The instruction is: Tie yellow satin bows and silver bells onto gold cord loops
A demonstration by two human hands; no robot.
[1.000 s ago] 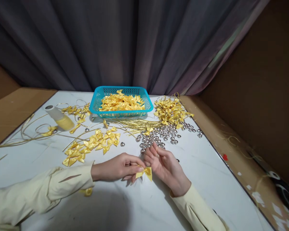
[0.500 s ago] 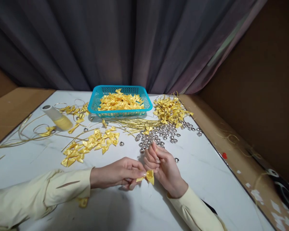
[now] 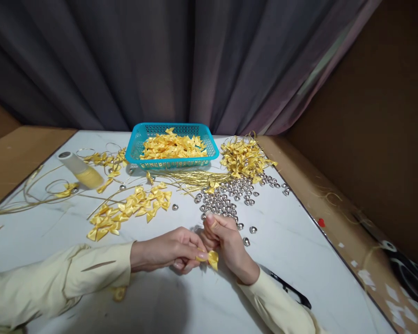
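A small yellow ribbon bow (image 3: 212, 260) is pinched between the thumb and fingers of my left hand (image 3: 183, 250), low over the table. My right hand (image 3: 226, 239) is curled closed just beside it, thumb up, touching or nearly touching the left fingertips. Whatever its fingers hold is hidden. Behind the right hand lies a spread of silver heart-shaped beads (image 3: 218, 204), with a few loose ones by the wrist. More yellow bows (image 3: 132, 204) lie scattered beyond the left forearm. One further bow (image 3: 119, 293) is partly covered by the left sleeve.
A blue basket (image 3: 174, 162) full of bows stands at the back. Beside it are a pile of bows with gold cords (image 3: 245, 160), a bundle of gold cords (image 3: 198, 178) and a tilted bottle (image 3: 83, 171). A black-handled tool (image 3: 289, 290) lies by the right sleeve; scissors (image 3: 404, 273) rest far right.
My right hand has moved slightly left and down, its fingers curled in closer. The bow has turned a little in the left fingers. More of the black-handled tool shows.
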